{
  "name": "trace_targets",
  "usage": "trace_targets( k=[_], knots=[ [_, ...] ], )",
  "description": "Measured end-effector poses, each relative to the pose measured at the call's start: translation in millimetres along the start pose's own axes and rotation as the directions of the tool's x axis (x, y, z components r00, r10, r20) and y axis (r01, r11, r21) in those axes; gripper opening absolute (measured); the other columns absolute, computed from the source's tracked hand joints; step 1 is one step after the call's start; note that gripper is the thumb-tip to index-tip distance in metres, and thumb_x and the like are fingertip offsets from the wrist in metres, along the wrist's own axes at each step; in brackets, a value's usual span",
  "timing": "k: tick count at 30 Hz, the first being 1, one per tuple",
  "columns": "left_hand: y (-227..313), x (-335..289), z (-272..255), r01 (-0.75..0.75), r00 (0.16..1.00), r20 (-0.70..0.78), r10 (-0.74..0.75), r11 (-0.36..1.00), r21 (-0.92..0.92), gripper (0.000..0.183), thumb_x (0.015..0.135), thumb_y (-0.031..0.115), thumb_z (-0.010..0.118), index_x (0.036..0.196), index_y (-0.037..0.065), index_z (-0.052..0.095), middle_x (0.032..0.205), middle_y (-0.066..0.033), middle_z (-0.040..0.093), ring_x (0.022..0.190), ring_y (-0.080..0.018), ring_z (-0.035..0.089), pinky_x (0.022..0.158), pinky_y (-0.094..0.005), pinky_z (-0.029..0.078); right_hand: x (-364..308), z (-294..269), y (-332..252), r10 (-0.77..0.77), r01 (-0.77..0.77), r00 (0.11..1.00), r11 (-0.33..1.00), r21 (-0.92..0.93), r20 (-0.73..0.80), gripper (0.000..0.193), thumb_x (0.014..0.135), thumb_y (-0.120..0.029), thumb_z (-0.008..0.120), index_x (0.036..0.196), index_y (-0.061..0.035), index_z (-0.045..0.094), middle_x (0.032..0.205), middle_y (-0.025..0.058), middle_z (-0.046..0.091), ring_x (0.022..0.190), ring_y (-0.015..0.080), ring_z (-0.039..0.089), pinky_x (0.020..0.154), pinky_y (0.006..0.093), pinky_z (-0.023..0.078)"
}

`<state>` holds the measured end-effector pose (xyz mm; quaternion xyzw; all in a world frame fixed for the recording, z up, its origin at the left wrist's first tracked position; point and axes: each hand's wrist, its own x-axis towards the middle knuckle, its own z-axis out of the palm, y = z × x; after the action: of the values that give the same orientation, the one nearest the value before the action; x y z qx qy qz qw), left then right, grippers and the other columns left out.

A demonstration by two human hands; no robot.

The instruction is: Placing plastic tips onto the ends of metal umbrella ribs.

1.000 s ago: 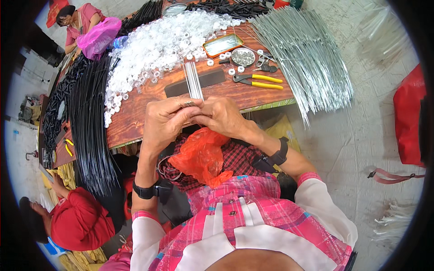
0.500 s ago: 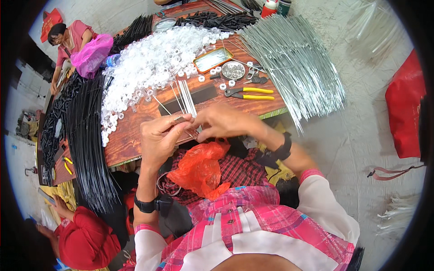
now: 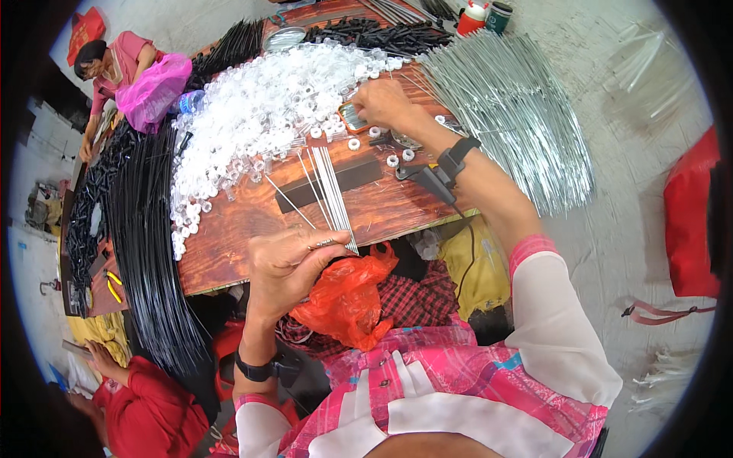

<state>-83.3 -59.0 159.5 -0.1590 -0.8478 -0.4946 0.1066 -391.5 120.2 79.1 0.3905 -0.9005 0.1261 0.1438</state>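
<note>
My left hand (image 3: 284, 269) is at the near edge of the wooden table (image 3: 237, 237), fingers closed on the near ends of a small bundle of thin metal rods (image 3: 330, 192) that fan out over the tabletop. My right hand (image 3: 382, 101) is stretched far forward, its fingers down among the small white plastic rings (image 3: 259, 114) at the edge of the big heap, beside a small flat tin (image 3: 353, 116). Whether it grips a ring I cannot tell. An orange plastic bag (image 3: 347, 294) lies in my lap.
A large fan of silver rods (image 3: 511, 99) covers the table's right end. Long black rods (image 3: 145, 244) run down the left side. Black pieces (image 3: 366, 32) and two bottles (image 3: 485, 15) stand at the back. One person in pink (image 3: 114, 69) sits far left, another in red (image 3: 145, 412) near left.
My right hand has left the rod bundle and reached forward to the white rings. My left hand stays at the table edge, holding the rods alone.
</note>
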Motion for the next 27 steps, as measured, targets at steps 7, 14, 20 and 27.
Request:
trace_targets(
  k=[7,14,20,27],
  knots=[
    [3.3,4.0,0.3,-0.036,0.999,-0.007,0.036,0.999,0.003,0.016,0.084,0.002,0.073,0.099,0.001,0.077,0.087,-0.0092,0.078,0.077,-0.0163,0.075,0.069,-0.0258,0.055,-4.7,-31.3,3.6,0.070,-0.066,0.996,0.994,0.088,-0.048,0.015,0.080,-0.030,0.073,0.084,-0.0170,0.078,0.081,0.0071,0.073,0.078,0.0292,0.070,0.071,0.0433,0.053],
    [-6.1,5.4,4.8,-0.001,0.999,-0.044,-0.002,0.998,-0.063,0.015,0.085,0.002,0.073,0.100,-0.001,0.077,0.089,-0.0112,0.077,0.079,-0.0152,0.074,0.070,-0.0266,0.057,-12.0,-59.8,-20.7,0.058,0.009,0.979,0.945,0.327,-0.195,0.020,0.088,-0.030,0.069,0.093,-0.0111,0.075,0.086,0.0083,0.073,0.078,0.0245,0.070,0.070,0.0378,0.054],
    [-9.0,7.6,-0.4,0.069,0.995,-0.065,-0.082,0.982,-0.176,0.015,0.088,0.006,0.072,0.101,-0.001,0.077,0.092,-0.0106,0.077,0.085,-0.0124,0.072,0.076,-0.0268,0.057,-85.1,-129.0,-118.5,-0.246,0.312,0.949,0.632,0.709,-0.198,0.014,0.090,-0.014,0.067,0.100,-0.0080,0.075,0.084,0.0064,0.071,0.076,0.0180,0.066,0.069,0.0308,0.051],
    [-14.4,8.5,2.3,0.031,0.996,-0.073,-0.046,0.981,-0.193,0.015,0.089,0.005,0.072,0.101,-0.001,0.077,0.089,-0.0072,0.077,0.078,-0.0081,0.067,0.068,-0.0247,0.052,-122.1,-124.8,-141.0,-0.217,0.363,0.931,0.624,0.692,-0.292,0.020,0.083,-0.003,0.071,0.101,-0.0092,0.076,0.080,0.0071,0.065,0.074,0.0216,0.063,0.064,0.0328,0.049]
  ],
)
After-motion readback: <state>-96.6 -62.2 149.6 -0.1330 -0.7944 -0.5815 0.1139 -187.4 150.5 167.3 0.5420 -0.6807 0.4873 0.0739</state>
